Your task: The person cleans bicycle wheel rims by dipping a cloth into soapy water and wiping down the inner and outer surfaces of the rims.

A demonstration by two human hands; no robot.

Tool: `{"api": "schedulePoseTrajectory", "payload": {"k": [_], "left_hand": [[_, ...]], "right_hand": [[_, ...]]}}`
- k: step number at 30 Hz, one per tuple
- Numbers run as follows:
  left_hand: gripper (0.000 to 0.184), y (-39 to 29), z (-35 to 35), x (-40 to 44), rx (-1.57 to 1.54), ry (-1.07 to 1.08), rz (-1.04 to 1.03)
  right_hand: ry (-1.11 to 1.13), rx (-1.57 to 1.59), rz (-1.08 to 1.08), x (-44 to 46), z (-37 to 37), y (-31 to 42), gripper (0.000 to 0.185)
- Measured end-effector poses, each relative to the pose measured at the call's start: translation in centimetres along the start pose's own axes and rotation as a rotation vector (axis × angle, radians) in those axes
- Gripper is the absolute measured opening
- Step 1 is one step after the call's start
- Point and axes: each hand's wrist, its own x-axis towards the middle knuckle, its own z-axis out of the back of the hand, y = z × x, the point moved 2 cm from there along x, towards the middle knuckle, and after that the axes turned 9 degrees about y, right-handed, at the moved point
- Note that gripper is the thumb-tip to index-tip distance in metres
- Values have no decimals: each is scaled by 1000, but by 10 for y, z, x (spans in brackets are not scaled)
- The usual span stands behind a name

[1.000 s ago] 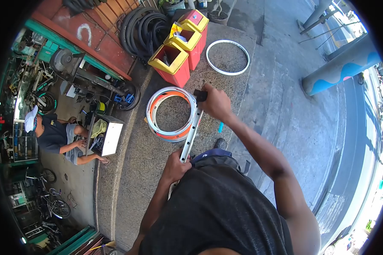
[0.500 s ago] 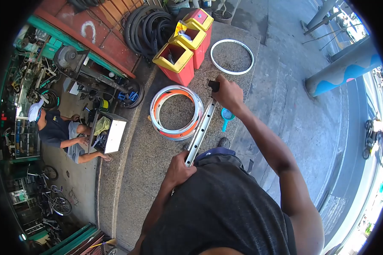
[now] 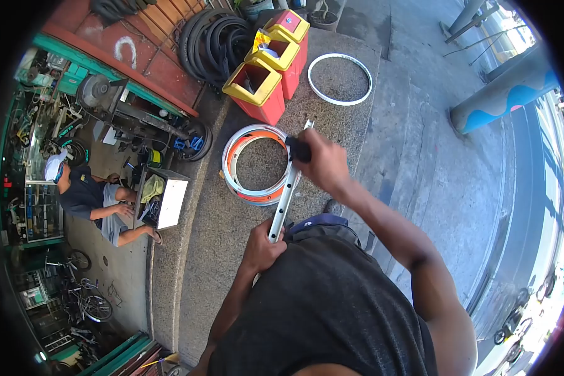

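A silvery bicycle rim (image 3: 284, 203), drilled with several holes, stands nearly edge-on in front of my body. My left hand (image 3: 263, 249) is closed around its near end, close to my shirt. My right hand (image 3: 327, 164) is closed on a dark object (image 3: 299, 150) that lies against the rim's upper part; its exact kind is unclear. Beyond the rim, a stack of rims (image 3: 233, 177), white, orange and silver, lies flat on the ground. Farther off lies a single white rim (image 3: 311, 80).
Red bins (image 3: 266, 108) with yellow tops stand ahead, beside a heap of black tyres (image 3: 197, 47). A seated person (image 3: 84, 191) is on the left by an open metal box (image 3: 172, 202). The concrete step's edge (image 3: 183, 263) runs along the left; bicycles (image 3: 84, 297) stand beyond.
My right hand has slid down along the rim toward me with the dark object, baring the rim's far end. The turquoise dipper seen earlier is now hidden. My left hand has stayed nearly in place.
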Motion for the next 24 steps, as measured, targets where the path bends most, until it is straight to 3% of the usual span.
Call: {"api": "schedulePoseTrajectory", "payload": {"k": [3,6,12,14,18,21,23,24], "left_hand": [[22,2,-3,-4,81,-9,-3],[24,5,-1,-3,134,-22,-4],[25,8,4,-2,135,-66,-17],[24,5,4,-6,54,18,-34],[29,2,2,-16,40,58,-26],[33,4,-1,-25,-21,86,-49],[34,5,-3,-29,-25,87,-72],[30,-3,-1,-30,7,70,-87]], "right_hand": [[32,-66,-233,24,14,-18,40],[-3,-81,-80,1,6,3,43],[267,96,146,-35,6,44,46],[352,32,22,-2,20,25,46],[220,-84,-125,68,37,-52,43],[69,-195,-369,95,23,-120,46],[-216,-4,-607,89,-3,-164,48],[-366,325,-705,81,-17,-184,49]]}}
